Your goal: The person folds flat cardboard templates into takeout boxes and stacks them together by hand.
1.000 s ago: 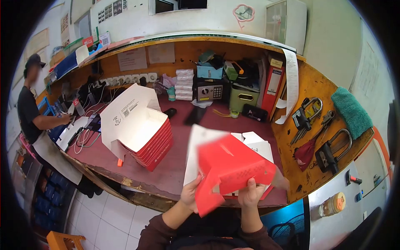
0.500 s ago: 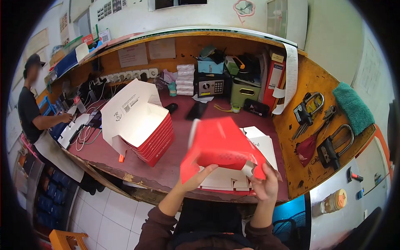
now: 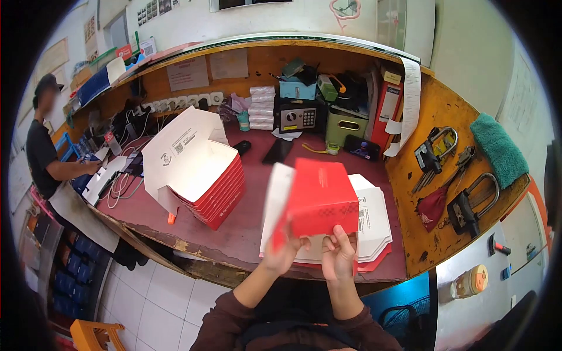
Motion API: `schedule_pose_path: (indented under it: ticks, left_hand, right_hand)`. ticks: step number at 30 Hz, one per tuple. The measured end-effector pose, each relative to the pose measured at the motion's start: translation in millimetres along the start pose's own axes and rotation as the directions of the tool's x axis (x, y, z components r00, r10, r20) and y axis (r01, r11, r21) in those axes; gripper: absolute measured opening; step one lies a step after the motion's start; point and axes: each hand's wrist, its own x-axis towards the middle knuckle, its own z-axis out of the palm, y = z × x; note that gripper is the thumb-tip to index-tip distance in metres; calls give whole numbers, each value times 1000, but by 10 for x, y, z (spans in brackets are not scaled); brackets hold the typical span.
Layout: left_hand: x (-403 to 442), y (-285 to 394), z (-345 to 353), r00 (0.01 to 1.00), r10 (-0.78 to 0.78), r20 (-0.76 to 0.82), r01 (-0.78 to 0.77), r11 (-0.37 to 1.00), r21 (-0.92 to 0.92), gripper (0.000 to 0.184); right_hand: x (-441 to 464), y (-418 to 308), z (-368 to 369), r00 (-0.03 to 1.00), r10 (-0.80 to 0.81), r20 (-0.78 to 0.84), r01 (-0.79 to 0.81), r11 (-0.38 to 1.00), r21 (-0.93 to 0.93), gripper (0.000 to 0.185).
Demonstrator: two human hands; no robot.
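A red carton (image 3: 324,196), partly folded into a box shape, is held up over the near edge of the desk. My left hand (image 3: 283,253) grips its left side, where a red flap is blurred by motion. My right hand (image 3: 339,255) holds the lower front edge, thumb up against the red face. Beneath and behind the carton lies a pile of flat white-and-red cartons (image 3: 374,225). To the left stands a nested stack of formed red boxes (image 3: 216,196), white inside, the top one with its lid raised.
Behind are a small safe (image 3: 297,119), a green tin (image 3: 345,126), a dark phone (image 3: 277,151) and a tape measure (image 3: 331,150). Padlocks (image 3: 465,213) hang on the right panel. Another person (image 3: 44,152) stands at the far left. A jar (image 3: 470,282) stands at lower right.
The carton has turned and its sides have folded into a boxier shape. My right hand has moved left from the right end to the front edge, and my left hand is lower.
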Motion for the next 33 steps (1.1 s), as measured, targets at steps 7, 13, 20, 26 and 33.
schedule_pose_path:
  ticks: [7,13,20,26,33]
  left_hand:
    - [-207,-64,-14,925,305,-225,-169,863,476,21]
    - [-255,-23,31,942,-83,-325,128,985,119,10]
    - [-240,59,-50,939,-276,-205,286,958,22,19]
    - [-365,809,-63,897,443,-10,-102,229,968,58]
    - [-186,645,-739,920,71,-386,-26,992,121,39]
  right_hand:
    - [-47,121,29,893,-448,36,429,825,-369,37]
    - [-125,245,35,952,-307,16,303,930,-209,45]
    - [-91,378,-71,969,-249,7,241,932,-272,42]
    - [187,40,137,960,-58,272,267,470,-841,38]
    - [166,320,887,524,445,726,851,-316,-420,26]
